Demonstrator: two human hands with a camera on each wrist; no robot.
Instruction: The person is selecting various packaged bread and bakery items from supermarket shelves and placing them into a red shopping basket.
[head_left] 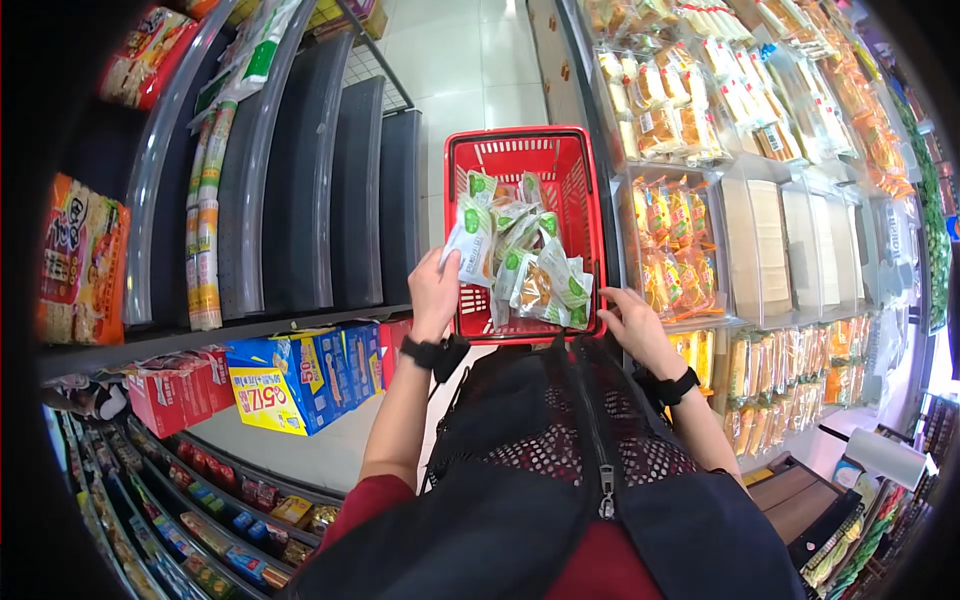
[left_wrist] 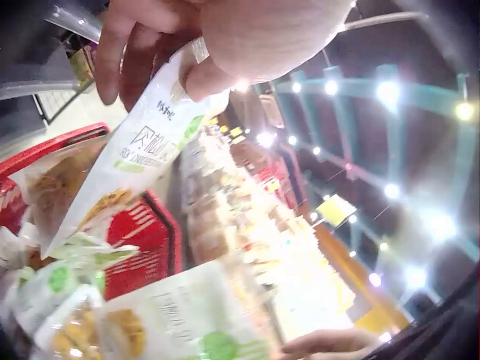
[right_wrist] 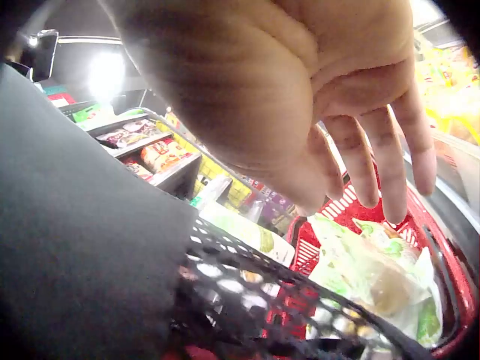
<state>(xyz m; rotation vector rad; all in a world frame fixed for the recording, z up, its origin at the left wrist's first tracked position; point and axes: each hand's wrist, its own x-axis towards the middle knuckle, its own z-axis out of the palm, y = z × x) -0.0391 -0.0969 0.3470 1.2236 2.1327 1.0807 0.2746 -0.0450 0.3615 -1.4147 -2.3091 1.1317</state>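
A red plastic shopping basket (head_left: 512, 134) sits below me, holding several white-and-green snack packets (head_left: 541, 284) heaped inside. At its left side my left hand (head_left: 433, 295) pinches one packet (left_wrist: 142, 154) by its end, thumb on one face and fingers behind. That packet is lifted at a slant over the heap, its printed front showing in the left wrist view. My right hand (head_left: 637, 326) hovers by the basket's right rim near its close corner. In the right wrist view its fingers (right_wrist: 388, 161) extend loosely above the packets, with nothing in the palm.
Dark tiered shelves (head_left: 297, 190) stand on the left, with noodle packs (head_left: 85, 265) on them. Blue and yellow cartons (head_left: 305, 375) lie below. To the right runs a bread display (head_left: 670, 100) with clear bins. A black mesh bag (head_left: 560, 430) hangs at my front.
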